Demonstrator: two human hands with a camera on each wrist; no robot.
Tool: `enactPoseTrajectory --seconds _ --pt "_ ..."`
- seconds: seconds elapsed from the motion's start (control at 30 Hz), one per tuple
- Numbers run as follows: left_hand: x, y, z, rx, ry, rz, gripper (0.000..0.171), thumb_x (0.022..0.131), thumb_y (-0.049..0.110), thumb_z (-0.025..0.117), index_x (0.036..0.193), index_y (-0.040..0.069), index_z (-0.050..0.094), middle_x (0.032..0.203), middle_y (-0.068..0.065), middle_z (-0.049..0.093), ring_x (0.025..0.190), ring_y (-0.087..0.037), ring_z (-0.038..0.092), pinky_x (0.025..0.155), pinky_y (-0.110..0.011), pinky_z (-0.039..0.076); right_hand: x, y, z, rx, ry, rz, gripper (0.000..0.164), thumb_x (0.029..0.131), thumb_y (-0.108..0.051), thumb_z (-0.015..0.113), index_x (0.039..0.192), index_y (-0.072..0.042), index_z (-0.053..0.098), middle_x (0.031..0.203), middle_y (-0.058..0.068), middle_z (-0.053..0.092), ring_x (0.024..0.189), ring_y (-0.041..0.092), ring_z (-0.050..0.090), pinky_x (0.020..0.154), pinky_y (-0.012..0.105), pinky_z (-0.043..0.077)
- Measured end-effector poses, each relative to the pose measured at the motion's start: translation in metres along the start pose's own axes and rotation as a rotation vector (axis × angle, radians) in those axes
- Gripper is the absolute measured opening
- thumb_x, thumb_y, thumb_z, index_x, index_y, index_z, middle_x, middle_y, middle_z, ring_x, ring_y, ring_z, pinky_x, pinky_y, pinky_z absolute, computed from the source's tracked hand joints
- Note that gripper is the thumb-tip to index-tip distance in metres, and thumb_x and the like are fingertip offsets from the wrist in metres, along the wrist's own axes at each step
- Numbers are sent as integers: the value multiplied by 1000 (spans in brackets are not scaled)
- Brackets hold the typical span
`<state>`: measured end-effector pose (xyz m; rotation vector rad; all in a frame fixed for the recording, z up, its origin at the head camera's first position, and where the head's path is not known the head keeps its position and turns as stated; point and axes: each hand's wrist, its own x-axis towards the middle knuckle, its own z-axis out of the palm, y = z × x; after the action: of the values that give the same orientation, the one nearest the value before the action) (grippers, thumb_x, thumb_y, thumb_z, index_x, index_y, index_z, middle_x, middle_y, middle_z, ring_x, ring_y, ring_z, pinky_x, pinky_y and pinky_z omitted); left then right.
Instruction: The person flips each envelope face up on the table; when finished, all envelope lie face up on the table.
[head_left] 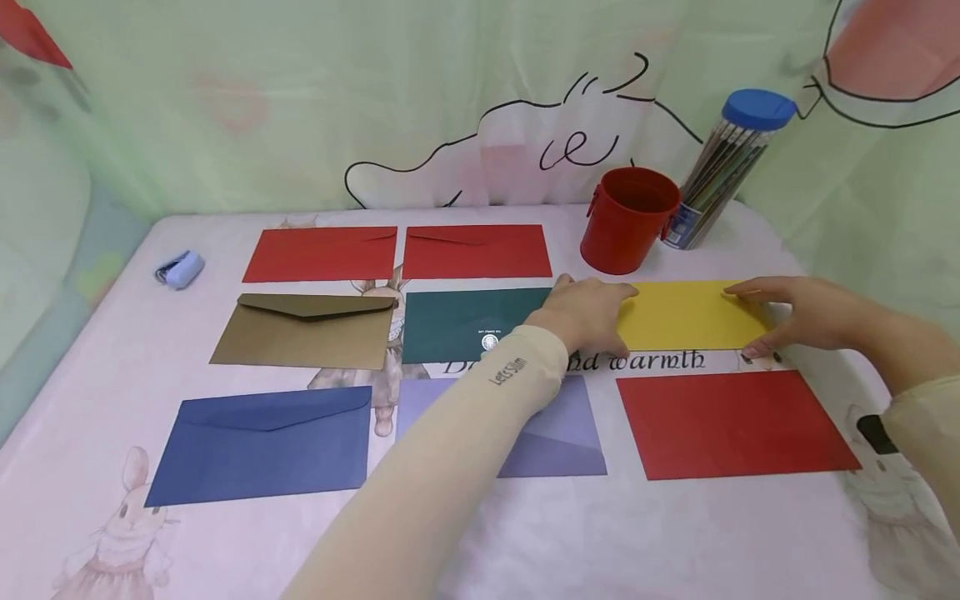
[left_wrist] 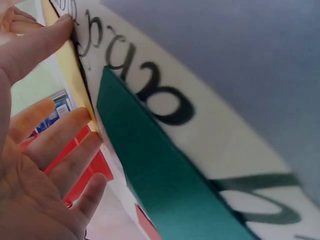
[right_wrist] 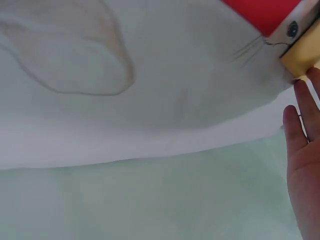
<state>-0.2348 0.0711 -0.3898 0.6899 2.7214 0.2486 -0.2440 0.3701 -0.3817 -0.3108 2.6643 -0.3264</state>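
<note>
A yellow envelope [head_left: 682,317] lies flat on the tablecloth between both hands. At its left end, my left hand [head_left: 585,315] touches the edge with thumb and fingertips spread apart. The left wrist view shows those fingers nearly straight. My right hand [head_left: 817,310] rests at the opposite end, index finger at the far corner and thumb at the near one. In the right wrist view its fingers [right_wrist: 302,115] extend straight against the yellow edge. Beside the left hand lies a dark green envelope [head_left: 468,325], partly covered by that wrist. Below the yellow one sits a red envelope [head_left: 738,425].
Two more red envelopes [head_left: 322,254] form the back row. A gold envelope [head_left: 303,333], a blue one [head_left: 262,446] and a purple one [head_left: 555,433] lie around the left forearm. Behind stand a red bucket [head_left: 618,225] and a blue-lidded pencil jar [head_left: 723,175]. A small light-blue object [head_left: 182,270] lies far left.
</note>
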Motion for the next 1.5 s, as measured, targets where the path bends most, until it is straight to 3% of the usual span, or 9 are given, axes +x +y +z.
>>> enactPoseTrajectory --seconds 0.27,0.57,0.73,0.87,1.0,1.07,1.2,1.3,1.5 --pt "-4 -2 -4 13 -34 49 73 88 51 71 153 44 38 146 18 47 125 -6 45 115 -42 21 -1 3 4 10 16 -51 101 70 -39 90 149 2 41 146 35 38 130 57 29 95 76 34" --pt "-5 -6 -4 36 -26 102 62 94 53 58 152 48 37 148 18 46 126 -4 44 104 -39 25 -10 7 8 65 3 -90 89 78 -22 86 150 1 39 148 36 33 130 57 27 95 79 30" --pt "-8 -10 -3 -27 15 126 60 97 52 53 154 47 34 144 18 49 121 -3 46 103 -39 25 -18 8 7 20 65 -56 69 88 -20 77 145 3 46 144 37 37 127 58 28 92 79 33" --pt "-12 -11 -5 -134 70 152 58 100 55 46 156 46 31 127 17 60 110 0 51 103 -38 24 -26 6 5 94 147 5 58 99 -23 63 146 5 42 143 39 38 127 59 27 91 80 32" --pt "-17 -12 -7 -220 162 184 57 104 56 39 157 42 27 114 15 66 103 2 56 105 -37 24 -32 7 3 248 254 66 69 105 -33 53 153 7 24 140 44 39 123 62 33 92 77 37" --pt "-19 -12 -8 -266 207 191 55 105 45 45 157 42 27 115 14 66 95 -1 60 100 -31 32 -32 8 3 308 313 96 81 104 -38 54 157 6 12 137 46 40 119 62 39 90 74 40" --pt "-23 -14 -6 -413 238 177 69 102 15 58 156 46 28 100 8 63 72 -9 60 74 -21 46 -27 8 4 396 397 140 102 98 -47 62 158 -1 -6 136 43 44 115 61 45 87 68 41" --pt "-23 -15 -3 -497 233 151 78 98 5 62 154 47 29 100 5 61 75 -9 59 64 -19 48 -25 8 6 421 420 153 108 95 -51 64 159 -4 -10 133 42 44 115 61 46 88 64 41" --pt "-21 -13 -2 -455 186 76 76 92 12 73 153 39 36 115 7 59 94 -7 54 77 -20 47 -21 4 9 391 430 156 103 91 -40 75 155 -3 3 128 38 44 111 58 49 75 48 59"
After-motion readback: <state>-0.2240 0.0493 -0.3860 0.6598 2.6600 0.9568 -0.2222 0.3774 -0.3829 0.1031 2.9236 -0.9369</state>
